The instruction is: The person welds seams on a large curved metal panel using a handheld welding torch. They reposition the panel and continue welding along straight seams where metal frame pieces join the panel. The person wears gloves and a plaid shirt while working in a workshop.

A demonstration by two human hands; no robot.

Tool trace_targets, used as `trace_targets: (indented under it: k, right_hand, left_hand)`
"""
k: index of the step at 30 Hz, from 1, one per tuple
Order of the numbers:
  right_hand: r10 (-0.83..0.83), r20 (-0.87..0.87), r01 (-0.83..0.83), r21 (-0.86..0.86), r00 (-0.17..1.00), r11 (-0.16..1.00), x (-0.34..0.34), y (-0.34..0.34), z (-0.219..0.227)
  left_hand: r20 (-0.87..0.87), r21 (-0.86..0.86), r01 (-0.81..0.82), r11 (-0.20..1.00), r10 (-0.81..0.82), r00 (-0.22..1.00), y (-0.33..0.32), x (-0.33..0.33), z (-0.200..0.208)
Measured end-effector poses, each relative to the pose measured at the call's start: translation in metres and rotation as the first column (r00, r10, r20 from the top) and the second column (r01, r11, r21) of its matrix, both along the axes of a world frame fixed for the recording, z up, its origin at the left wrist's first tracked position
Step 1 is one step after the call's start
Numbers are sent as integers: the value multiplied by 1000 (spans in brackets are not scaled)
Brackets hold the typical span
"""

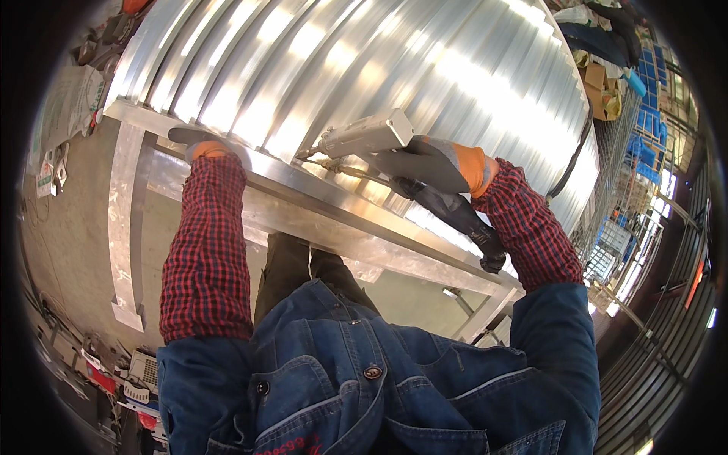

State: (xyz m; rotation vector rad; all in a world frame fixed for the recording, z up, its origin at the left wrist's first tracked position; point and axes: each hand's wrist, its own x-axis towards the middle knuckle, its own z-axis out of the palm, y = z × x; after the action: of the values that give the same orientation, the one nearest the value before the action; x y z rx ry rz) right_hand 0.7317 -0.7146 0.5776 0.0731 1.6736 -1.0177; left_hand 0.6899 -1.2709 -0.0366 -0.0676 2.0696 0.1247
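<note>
The right hand, in a grey and orange glove, is closed around the handle of a handheld welding gun. The gun's nozzle touches the seam where the corrugated metal sheet meets the steel frame rail. The left hand, gloved alike, rests flat, fingers extended, on the same rail, well apart from the gun. A black hose runs down from the handle.

Red checked sleeves, blue denim jacket, grey-orange gloves on left hand, right hand
</note>
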Motion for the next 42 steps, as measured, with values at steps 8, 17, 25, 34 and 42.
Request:
trace_targets:
  k: [8, 17, 25, 34, 42]
  right_hand:
    - [-6, 21, 7, -41, 1000, 999, 12, 4, -22]
    - [117, 91, -115, -26, 989, 993, 8, 4, -44]
    - [210, 79, -208, -41, 974, 977, 2, 5, -51]
    - [227, 46, -227, -2, 973, 974, -9, -7, -26]
    - [255, 47, -257, 36, 966, 966, -11, -8, -24]
  left_hand:
    - [-14, -62, 31, 998, -31, 999, -19, -16, 8]
    - [-38, -149, 55, 987, -61, 997, -20, -11, 30]
    - [-51, -207, 62, 976, -74, 996, -3, -9, 46]
    - [-66, -237, 81, 968, -99, 993, -8, -2, 64]
    - [-75, -259, 126, 958, -150, 986, -7, -12, 68]
